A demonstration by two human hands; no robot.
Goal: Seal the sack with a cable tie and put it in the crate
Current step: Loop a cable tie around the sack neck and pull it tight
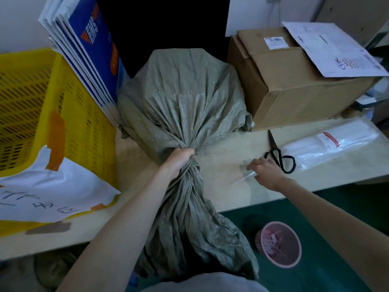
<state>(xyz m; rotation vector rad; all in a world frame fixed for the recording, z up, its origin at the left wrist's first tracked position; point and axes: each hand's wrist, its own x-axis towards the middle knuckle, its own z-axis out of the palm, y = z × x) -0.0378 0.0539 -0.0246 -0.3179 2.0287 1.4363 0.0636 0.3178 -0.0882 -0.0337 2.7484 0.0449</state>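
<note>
A full grey-green woven sack [183,98] lies on the table with its neck gathered and twisted toward me. My left hand [179,161] is shut around the twisted neck, and the loose sack mouth hangs over the table edge. My right hand [266,171] rests on the table to the right of the neck, its fingers on a thin white cable tie [245,177] that lies flat there. The yellow slotted crate [48,114] stands at the left, with a white paper taped to its front.
Black scissors [279,155] lie just beyond my right hand. A clear pack of white cable ties [330,147] is at the right. A cardboard box [294,81] stands behind it, flat blue-and-white cartons [84,49] lean against the crate, and a pink waste basket [279,243] sits on the floor.
</note>
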